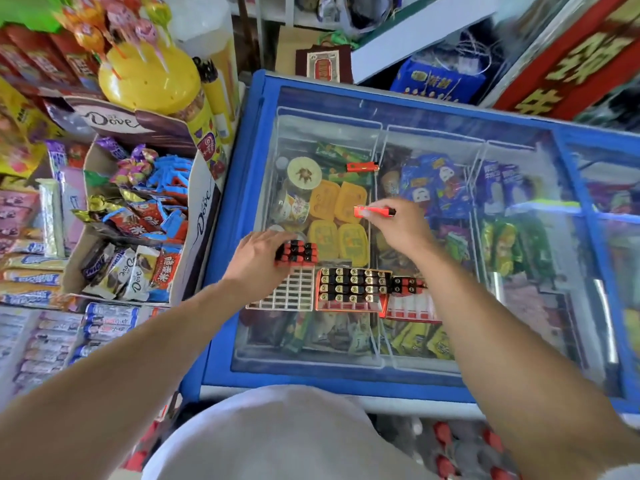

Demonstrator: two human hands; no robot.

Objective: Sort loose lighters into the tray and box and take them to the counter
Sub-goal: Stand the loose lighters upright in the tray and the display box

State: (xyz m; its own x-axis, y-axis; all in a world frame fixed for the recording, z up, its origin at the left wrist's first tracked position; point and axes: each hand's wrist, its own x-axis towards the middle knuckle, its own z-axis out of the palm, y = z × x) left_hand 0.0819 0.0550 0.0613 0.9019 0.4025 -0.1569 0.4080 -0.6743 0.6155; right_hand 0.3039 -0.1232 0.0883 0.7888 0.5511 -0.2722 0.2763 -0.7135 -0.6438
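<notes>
On the freezer's glass lid lies a white grid tray (294, 292). Several red lighters (298, 253) stand at its far end, and my left hand (258, 258) rests against them. My right hand (398, 225) pinches one red lighter (372, 212) held level above the lid. Right of the tray is a red box (353, 289) filled with rows of lighters, and a second red-and-white tray (412, 306) holds a few more. One loose red lighter (362, 166) lies on the glass farther back.
The blue-framed chest freezer (228, 216) holds ice creams under sliding glass. To the left, an open Dove carton (204, 220) is full of sweets, with a yellow lollipop stand (149, 77) behind it. Snack bars fill the shelves at the far left.
</notes>
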